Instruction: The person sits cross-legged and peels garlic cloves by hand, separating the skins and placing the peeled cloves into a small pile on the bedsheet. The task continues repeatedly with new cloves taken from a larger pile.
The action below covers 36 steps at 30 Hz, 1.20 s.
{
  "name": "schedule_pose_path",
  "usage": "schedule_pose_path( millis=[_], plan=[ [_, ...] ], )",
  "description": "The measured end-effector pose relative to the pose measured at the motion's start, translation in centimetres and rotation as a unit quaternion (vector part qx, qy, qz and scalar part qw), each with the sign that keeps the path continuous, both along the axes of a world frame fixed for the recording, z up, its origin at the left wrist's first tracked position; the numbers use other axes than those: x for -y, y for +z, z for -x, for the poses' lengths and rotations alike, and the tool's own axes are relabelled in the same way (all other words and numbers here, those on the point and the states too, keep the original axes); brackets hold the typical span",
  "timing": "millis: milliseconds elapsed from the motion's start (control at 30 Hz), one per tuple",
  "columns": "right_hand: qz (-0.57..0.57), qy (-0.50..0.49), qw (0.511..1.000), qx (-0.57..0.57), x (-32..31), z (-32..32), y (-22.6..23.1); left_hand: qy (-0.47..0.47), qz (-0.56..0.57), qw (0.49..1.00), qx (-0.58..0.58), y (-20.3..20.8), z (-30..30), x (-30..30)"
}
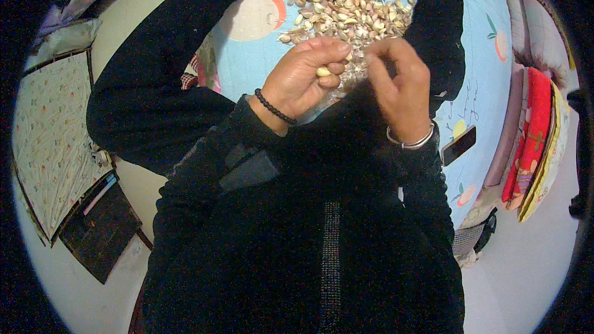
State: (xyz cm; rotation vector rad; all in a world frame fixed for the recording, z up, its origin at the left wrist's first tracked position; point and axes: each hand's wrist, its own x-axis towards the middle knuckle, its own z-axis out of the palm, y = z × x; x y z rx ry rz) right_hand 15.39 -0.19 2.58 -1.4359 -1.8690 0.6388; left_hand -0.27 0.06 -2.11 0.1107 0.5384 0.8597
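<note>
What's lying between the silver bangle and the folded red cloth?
In the head view, a phone lies there on the blue patterned sheet, between the silver bangle and the folded red cloth.

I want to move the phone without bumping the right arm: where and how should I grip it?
Probably pinch the phone by its long edges near its upper-right end, coming from the right. It is oblong and lies slanted on the sheet, that end pointing away from the right sleeve, which is near the other end.
</note>
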Motion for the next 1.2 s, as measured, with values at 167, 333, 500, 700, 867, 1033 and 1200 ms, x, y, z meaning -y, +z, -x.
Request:
schedule_pose_path(
  millis=[167,333,500,700,867,1033,1200],
  plan=[
    [0.052,0.029,0.998,-0.002,0.6,0.4,-0.1,0.008,0.010,1.000,-0.008,-0.1,-0.1,0.1],
    [0.019,0.032,0.999,0.037,0.5,0.6,0.2,-0.003,-0.017,1.000,0.014,-0.1,0.0,0.0],
    [-0.033,0.044,0.996,0.076,0.4,0.7,0.0,-0.001,-0.010,1.000,-0.018,0.1,-0.2,0.2],
    [-0.127,-0.034,0.987,0.089,-0.6,0.0,0.0,-0.032,-0.027,0.999,0.011,0.6,-0.2,0.3],
    [-0.008,-0.102,0.993,0.052,-1.1,-1.9,0.6,-0.037,-0.021,0.997,0.064,0.5,0.1,0.0],
    [0.025,-0.017,0.996,-0.079,0.3,-0.6,0.5,-0.019,-0.005,0.998,0.058,0.5,0.2,0.0],
    [-0.013,0.036,0.999,-0.016,0.4,-0.1,1.0,-0.020,-0.014,0.996,0.086,0.4,0.0,0.0]
  ],
)
